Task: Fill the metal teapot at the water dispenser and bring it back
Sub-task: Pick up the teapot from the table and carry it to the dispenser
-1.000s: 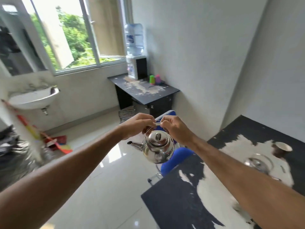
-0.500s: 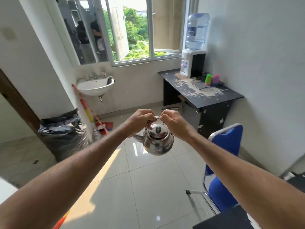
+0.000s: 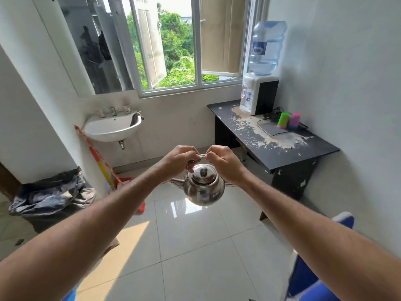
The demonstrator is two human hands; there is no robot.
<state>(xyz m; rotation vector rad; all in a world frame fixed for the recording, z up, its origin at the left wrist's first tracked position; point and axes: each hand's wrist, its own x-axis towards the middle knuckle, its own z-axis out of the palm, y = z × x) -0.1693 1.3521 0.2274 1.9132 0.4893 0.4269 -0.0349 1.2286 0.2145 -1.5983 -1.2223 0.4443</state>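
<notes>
A shiny metal teapot (image 3: 204, 187) with its lid on hangs in front of me above the tiled floor, spout pointing left. My left hand (image 3: 179, 161) and my right hand (image 3: 224, 162) both pinch its thin wire handle from either side. The water dispenser (image 3: 258, 94), white with a blue bottle on top, stands at the far end of a worn black desk (image 3: 282, 148) against the right wall, well beyond the teapot.
A green cup (image 3: 283, 120) and a pink cup (image 3: 294, 121) stand on the desk. A wall sink (image 3: 112, 127) hangs under the window at left. A black-bagged bin (image 3: 52, 196) and a mop are at left. A blue chair (image 3: 312, 268) is near right.
The view has swung left and moved forward into the room. The dispenser and desk are nearer, the chair has slid to the lower right, and both hands still hold the teapot.
</notes>
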